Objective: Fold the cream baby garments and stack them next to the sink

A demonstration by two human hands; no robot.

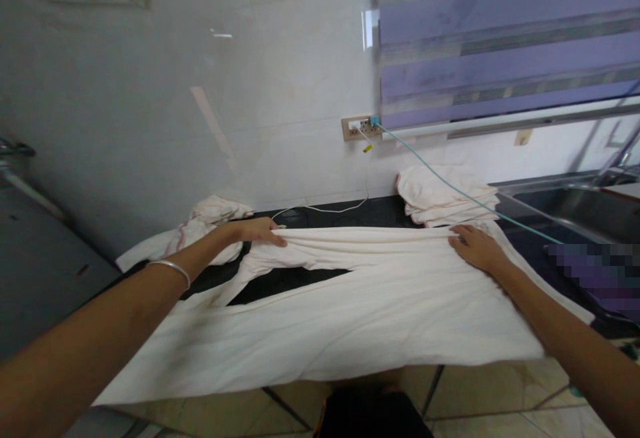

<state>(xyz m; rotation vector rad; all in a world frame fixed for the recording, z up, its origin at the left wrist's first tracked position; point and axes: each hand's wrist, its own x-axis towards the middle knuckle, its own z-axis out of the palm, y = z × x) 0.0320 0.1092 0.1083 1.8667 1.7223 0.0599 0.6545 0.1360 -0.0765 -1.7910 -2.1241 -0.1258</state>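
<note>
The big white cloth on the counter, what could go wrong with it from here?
1. The white cloth hangs well over the counter's front edge; it may slide toward the tiled floor, since the left hand and right hand press only its far fold.
2. The teal cable runs from the wall socket across the folded stack, close to the right hand; a tug might snag it.
3. The sink sits beside the cloth's right end, so it could get wet.

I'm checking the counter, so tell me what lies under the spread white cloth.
The white cloth lies on a black countertop, which shows through a gap near the left hand. The right hand presses its far edge. Whatever else sits beneath is covered; its front edge overhangs the tiled floor.
</note>
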